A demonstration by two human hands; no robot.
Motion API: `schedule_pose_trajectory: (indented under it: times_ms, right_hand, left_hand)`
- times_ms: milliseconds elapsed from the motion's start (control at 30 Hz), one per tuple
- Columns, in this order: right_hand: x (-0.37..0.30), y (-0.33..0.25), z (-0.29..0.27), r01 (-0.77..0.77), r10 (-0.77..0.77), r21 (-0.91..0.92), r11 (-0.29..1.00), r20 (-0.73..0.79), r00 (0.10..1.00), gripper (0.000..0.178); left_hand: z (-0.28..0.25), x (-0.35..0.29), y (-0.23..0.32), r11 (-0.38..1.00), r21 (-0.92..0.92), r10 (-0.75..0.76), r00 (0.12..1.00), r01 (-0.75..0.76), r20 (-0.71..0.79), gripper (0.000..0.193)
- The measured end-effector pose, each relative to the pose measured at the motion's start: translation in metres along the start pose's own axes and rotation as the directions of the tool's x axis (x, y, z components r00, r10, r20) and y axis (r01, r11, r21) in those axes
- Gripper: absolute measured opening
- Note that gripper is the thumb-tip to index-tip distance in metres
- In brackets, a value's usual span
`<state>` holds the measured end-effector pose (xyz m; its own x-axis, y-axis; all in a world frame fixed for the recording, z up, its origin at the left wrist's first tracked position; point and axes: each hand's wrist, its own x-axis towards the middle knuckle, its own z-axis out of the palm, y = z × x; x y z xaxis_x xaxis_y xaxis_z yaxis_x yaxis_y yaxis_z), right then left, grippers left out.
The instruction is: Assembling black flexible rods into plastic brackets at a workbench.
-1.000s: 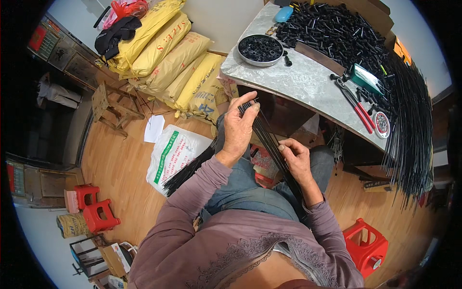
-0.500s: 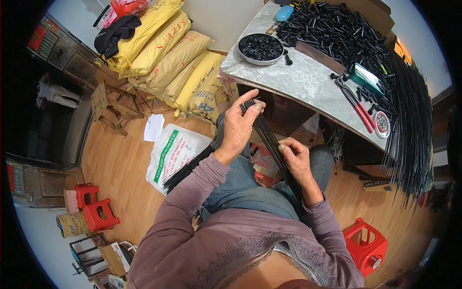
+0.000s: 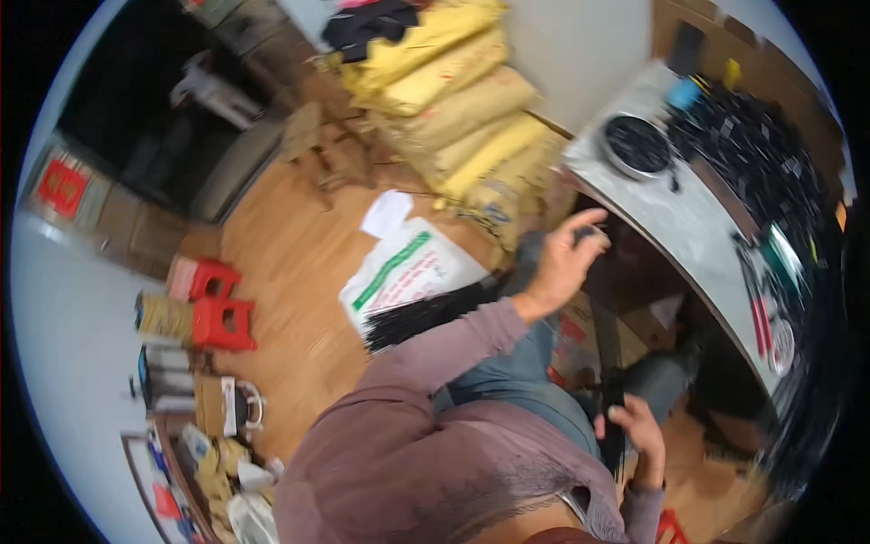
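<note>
My left hand [image 3: 564, 263] is raised over my lap near the table's front edge. Its thumb and forefinger are curled around the dark upper end of a bundle of thin black rods [image 3: 609, 349], though motion blur softens that spot. Lower down, my right hand [image 3: 640, 426] grips the same bundle, thumb across it, close to my right thigh. The bundle runs upright between both hands. A second bundle of black rods [image 3: 426, 313] lies beyond my left forearm, fanned over a white printed sack [image 3: 412, 263].
The grey-topped table [image 3: 689, 213] at right bears a round tray of small black parts [image 3: 637, 145], a heap of black pieces [image 3: 761, 150] and red-handled pliers [image 3: 758, 308]. Yellow sacks [image 3: 462, 91] are stacked at the back. A wooden stool [image 3: 313, 136] and red plastic stools [image 3: 222, 313] stand left.
The view has swung left, so the scene sits farther right. My right hand is now lower on the bundle, farther from my left hand.
</note>
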<state>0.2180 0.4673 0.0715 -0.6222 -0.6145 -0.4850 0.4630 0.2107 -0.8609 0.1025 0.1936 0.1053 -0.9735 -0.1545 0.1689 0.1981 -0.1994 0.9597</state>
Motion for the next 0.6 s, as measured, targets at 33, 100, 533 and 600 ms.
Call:
schedule_pose_trajectory:
  times_ms: [33, 100, 533, 600]
  right_hand:
    - [-0.009, 0.029, -0.011, -0.063, 0.064, -0.002, 0.998, 0.017, 0.998, 0.02]
    - [-0.021, 0.051, -0.008, -0.086, 0.094, 0.145, 0.986, -0.049, 0.994, 0.019]
    - [0.027, -0.021, -0.028, -0.047, 0.022, -0.54, 0.84, -0.053, 0.998, 0.012]
    - [0.047, -0.042, -0.021, 0.133, -0.075, -0.676, 0.725, 0.115, 0.991, 0.012]
  left_hand:
    - [-0.002, 0.002, -0.005, 0.998, 0.037, 0.041, 0.999, -0.04, -0.015, 0.036]
    - [-0.008, -0.001, -0.001, 0.996, 0.077, 0.036, 0.998, -0.033, -0.041, 0.037]
    - [0.023, -0.085, 0.035, 0.615, 0.402, 0.376, 0.701, -0.678, 0.606, 0.027]
    - [0.029, -0.089, -0.001, 0.584, 0.478, 0.256, 0.708, -0.656, 0.659, 0.027]
